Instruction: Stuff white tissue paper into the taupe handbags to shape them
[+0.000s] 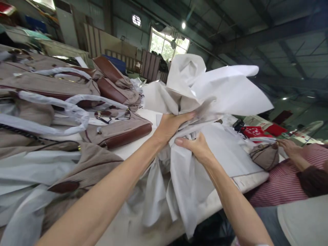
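Both my hands are closed around a crumpled bunch of white paper sheets (184, 167) above the table's front edge. My left hand (174, 124) grips the bunch from its upper left side. Just below and to the right, my right hand (196, 147) squeezes it with the thumb on top. Loose ends fan out above and to the right, and long strips hang down below my hands. Whether anything is wrapped inside the paper cannot be seen.
Beige fabric bags (115, 128) with brown leather bases and wrapped handles (51, 102) are heaped along the left. The white table (164, 232) lies beneath. On the right, a co-worker in a striped top (279, 181) has a hand (290, 148) at a small beige pouch (265, 157).
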Available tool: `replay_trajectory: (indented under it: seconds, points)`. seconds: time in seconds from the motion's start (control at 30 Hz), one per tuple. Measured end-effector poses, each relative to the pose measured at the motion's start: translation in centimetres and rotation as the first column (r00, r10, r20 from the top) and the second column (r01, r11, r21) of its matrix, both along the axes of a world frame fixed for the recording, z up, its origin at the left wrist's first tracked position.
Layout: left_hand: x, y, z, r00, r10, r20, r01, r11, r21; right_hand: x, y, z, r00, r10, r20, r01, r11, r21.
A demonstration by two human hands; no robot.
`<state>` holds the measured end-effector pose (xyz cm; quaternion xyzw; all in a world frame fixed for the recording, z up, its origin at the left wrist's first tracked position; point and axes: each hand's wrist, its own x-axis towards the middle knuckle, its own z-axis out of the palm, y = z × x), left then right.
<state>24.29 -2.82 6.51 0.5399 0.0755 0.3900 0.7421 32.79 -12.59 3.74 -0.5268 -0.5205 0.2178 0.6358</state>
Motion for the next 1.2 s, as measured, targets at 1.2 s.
replay_trajectory:
  seconds: [1.2]
  points:
    - [-3.7,-2.8,-15.8,0.942,0.064,-0.33,-0.127,0.977,-0.171,9.7,-6.0,-4.5,0.693,-0.353,-0.628,0.579,0.792,0.193]
